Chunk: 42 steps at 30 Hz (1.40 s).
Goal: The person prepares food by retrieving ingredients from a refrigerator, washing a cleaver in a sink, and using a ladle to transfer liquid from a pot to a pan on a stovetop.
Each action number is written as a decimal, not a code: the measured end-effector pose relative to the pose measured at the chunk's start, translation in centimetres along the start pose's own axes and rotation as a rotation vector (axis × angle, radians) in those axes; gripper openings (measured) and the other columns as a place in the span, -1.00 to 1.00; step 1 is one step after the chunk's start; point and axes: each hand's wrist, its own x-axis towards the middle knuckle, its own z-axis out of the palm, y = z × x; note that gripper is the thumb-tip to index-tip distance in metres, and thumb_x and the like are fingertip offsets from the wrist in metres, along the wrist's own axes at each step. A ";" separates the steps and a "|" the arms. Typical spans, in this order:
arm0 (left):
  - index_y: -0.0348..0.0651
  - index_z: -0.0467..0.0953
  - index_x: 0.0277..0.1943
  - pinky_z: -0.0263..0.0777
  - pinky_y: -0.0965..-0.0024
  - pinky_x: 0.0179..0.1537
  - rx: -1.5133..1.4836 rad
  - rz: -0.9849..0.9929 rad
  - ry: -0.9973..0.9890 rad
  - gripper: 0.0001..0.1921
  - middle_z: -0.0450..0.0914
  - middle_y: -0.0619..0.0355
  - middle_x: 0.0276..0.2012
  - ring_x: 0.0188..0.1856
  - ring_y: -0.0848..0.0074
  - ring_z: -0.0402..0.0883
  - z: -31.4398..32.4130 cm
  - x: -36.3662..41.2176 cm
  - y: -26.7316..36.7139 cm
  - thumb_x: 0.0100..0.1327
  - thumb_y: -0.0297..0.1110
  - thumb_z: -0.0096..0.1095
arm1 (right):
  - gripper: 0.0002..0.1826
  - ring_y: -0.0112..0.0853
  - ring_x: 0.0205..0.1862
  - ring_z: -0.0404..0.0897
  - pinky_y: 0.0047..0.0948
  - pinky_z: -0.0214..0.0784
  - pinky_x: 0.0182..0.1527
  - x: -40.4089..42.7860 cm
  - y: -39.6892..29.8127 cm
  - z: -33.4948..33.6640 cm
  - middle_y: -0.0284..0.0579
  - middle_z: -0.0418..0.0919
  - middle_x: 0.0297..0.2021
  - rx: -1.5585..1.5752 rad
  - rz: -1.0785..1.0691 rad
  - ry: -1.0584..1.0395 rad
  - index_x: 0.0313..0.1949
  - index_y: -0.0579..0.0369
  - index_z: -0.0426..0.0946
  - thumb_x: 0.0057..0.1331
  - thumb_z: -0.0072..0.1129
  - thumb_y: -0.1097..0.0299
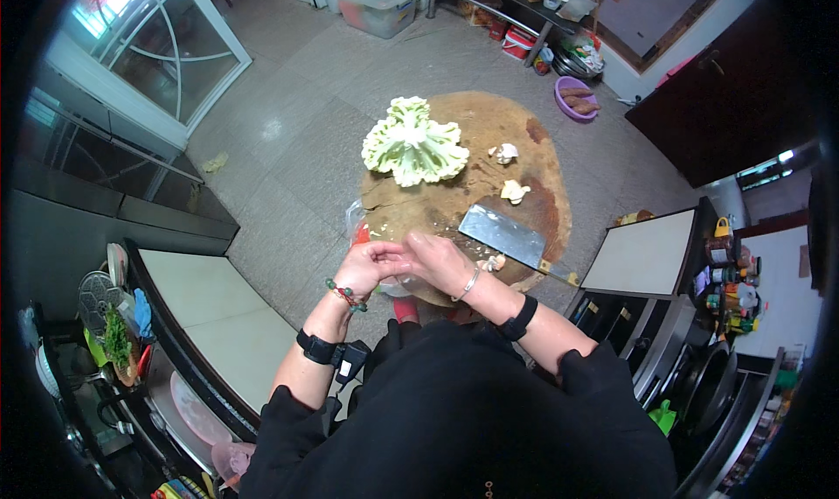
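My left hand [373, 266] and my right hand [436, 260] meet over the near edge of a round wooden chopping block [432, 214], their fingers touching. Whether anything small is between the fingers cannot be made out. Past them, at the block's far left, lies a large piece of cauliflower [416, 145]. A cleaver [503, 235] rests flat to the right of my right hand, its handle reaching over the block's edge. Peeled garlic cloves [514, 191] lie beyond the blade, with a broken garlic bulb [505, 153] farther back. More garlic pieces [491, 263] are beside my right wrist.
A plastic bag [357, 224] hangs at the block's left edge. Counters stand on both sides, the left one [216, 302] near a sink, the right one [639, 253] beside a stove and pans. A purple basin [577, 99] of sweet potatoes sits on the floor beyond.
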 end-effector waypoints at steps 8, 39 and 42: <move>-0.33 0.53 -0.23 0.51 0.53 -0.29 -0.188 -0.006 0.380 -0.83 0.62 0.11 -0.37 -0.36 0.53 0.59 -8.0 1.6 -4.8 0.07 -0.61 0.27 | -0.47 -0.10 0.08 0.36 -0.28 0.29 0.10 1.4 -0.3 0.1 0.04 0.31 0.07 -0.133 0.003 -0.086 0.00 0.17 0.32 0.03 0.26 0.36; -0.20 0.61 -0.16 0.48 0.37 -0.23 0.539 0.044 1.038 -0.77 0.65 -0.03 -0.31 -0.33 0.33 0.65 -9.3 14.5 -16.7 0.10 -0.41 0.18 | -0.67 -0.44 -0.61 0.49 -0.48 0.31 -0.53 -20.4 4.8 -16.4 -0.16 0.50 -0.55 0.173 1.041 -0.248 -0.26 0.16 0.41 0.22 0.14 0.13; -0.16 0.64 -0.25 0.49 0.37 -0.26 0.632 -0.023 1.036 -0.80 0.66 0.03 -0.37 -0.36 0.35 0.65 -8.7 14.7 -16.5 0.03 -0.36 0.26 | -0.69 -0.59 -0.64 0.42 -0.59 0.26 -0.58 -22.6 5.0 -15.7 -0.30 0.46 -0.58 0.440 1.102 -0.130 -0.19 0.14 0.44 0.28 0.09 0.14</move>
